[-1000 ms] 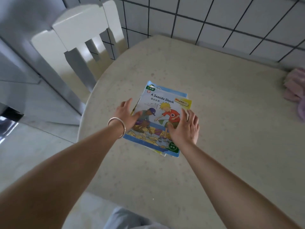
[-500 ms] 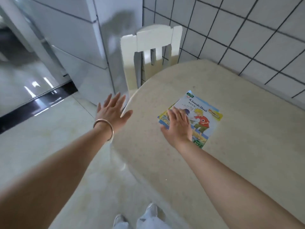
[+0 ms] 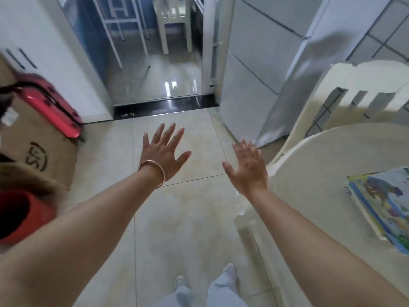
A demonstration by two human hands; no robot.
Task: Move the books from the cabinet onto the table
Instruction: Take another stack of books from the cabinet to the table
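A small stack of thin picture books (image 3: 385, 204) with blue and yellow covers lies on the round cream table (image 3: 321, 173) at the right edge of the view. My left hand (image 3: 162, 152), with a bangle on its wrist, is stretched out over the tiled floor, fingers spread and holding nothing. My right hand (image 3: 249, 168) is also spread and empty, just left of the table's rim and apart from the books. No cabinet with books shows clearly.
A white chair (image 3: 354, 91) stands behind the table, next to a white fridge-like unit (image 3: 254, 69). A cardboard box (image 3: 37, 147) and a pink suitcase (image 3: 48, 105) sit at the left, a red object (image 3: 20, 216) below them. A doorway (image 3: 159, 69) lies straight ahead.
My right hand has lifted off the books and swung left past the table's edge. The view has turned left, away from the table toward the doorway, leaving the books at the right.
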